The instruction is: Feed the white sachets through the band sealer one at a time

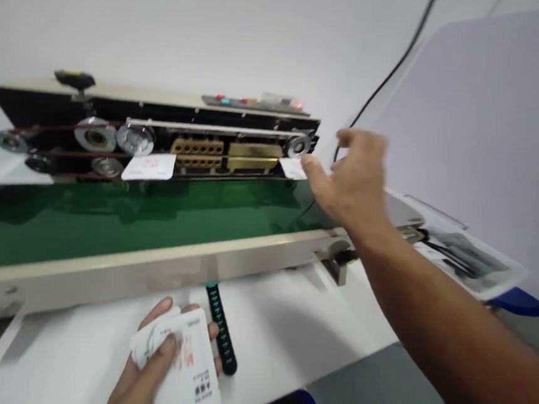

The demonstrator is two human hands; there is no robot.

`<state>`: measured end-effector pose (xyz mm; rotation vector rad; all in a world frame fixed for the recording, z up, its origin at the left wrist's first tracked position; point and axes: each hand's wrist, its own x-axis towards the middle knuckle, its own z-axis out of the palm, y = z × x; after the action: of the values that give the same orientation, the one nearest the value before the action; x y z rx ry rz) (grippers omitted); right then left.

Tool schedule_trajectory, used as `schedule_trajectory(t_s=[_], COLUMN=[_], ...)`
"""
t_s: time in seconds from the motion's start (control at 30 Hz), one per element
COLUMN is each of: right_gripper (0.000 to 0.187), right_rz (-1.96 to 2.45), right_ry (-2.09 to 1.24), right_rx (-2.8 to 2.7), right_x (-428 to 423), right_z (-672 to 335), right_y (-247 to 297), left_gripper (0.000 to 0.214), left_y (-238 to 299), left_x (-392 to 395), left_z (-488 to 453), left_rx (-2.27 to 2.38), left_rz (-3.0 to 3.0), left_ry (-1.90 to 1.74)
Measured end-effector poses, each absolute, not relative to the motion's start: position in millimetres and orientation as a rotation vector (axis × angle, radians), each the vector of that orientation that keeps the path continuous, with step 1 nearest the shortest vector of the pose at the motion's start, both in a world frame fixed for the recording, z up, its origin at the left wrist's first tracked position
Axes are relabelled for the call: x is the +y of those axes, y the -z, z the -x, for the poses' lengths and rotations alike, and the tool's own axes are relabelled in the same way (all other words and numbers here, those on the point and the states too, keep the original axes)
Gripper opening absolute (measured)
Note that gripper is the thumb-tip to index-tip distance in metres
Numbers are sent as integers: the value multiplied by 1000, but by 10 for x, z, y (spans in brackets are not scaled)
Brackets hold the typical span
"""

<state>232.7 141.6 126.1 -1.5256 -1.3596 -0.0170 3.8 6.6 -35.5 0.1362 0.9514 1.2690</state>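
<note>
My left hand [143,379] is closed around a small fanned stack of white sachets [193,371] with red and black print, its thumb pressed on top. Beside the right end of a band sealer [163,117], my right hand [356,178] is raised with thumb and fingers apart. The thumb tip is at the edge of a white sachet [292,168] entering the sealer by a metal wheel; whether they touch I cannot tell. Another white sachet [150,166] sticks out of the sealer further left, past the brass blocks [226,154].
A green conveyor belt [155,211] runs below the sealer, with a pale rail [174,263] in front. On the white table [283,316] lies a black strap-like item [221,330] with green marks. A tray [472,257] with dark items stands right. A black cable [394,68] hangs behind.
</note>
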Motion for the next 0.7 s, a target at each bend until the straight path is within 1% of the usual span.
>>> schedule_trajectory(t_s=[0.03, 0.07, 0.1, 0.17, 0.23, 0.33, 0.4, 0.47, 0.6, 0.63, 0.7], right_gripper=[46, 38, 34, 46, 59, 68, 71, 70, 47, 44, 47], right_rz=[1438, 1362, 1286, 1135, 1092, 1185, 1241, 1302, 1340, 1337, 1335], right_ry=[206, 271, 221, -75, -357, -515, -536, -565, -744, -790, -872], right_rx=[-1489, -1595, -1754, -2066, -2188, -2129, -2076, -2030, -1937, -1907, -1820], right_x=[1196, 961, 727, 333, 105, 64, 138, 217, 293, 297, 292], right_z=[-2213, -2087, -1954, -1693, -1476, -1293, -1276, -1324, -1490, -1527, -1588], right_y=[-1133, -988, -834, -523, -243, 40, 110, 104, 48, 51, 75], left_gripper=[48, 47, 46, 43, 38, 38, 44, 50, 70, 71, 70], left_y=[281, 218, 169, 112, 106, 161, 208, 239, 233, 227, 222], left_x=[52, 45, 43, 46, 45, 26, 10, -5, -32, -35, -32], left_z=[-47, -52, -54, -46, -23, 24, 52, 66, 52, 46, 42], left_rx=[973, 991, 1002, 1019, 1021, 987, 908, 806, 765, 787, 825], left_rz=[-94, -63, -38, -35, -62, -91, -78, -44, -53, -66, -112], left_ry=[-1280, -1291, -1295, -1306, -1304, -1264, -1258, -1267, -1174, -1133, -1062])
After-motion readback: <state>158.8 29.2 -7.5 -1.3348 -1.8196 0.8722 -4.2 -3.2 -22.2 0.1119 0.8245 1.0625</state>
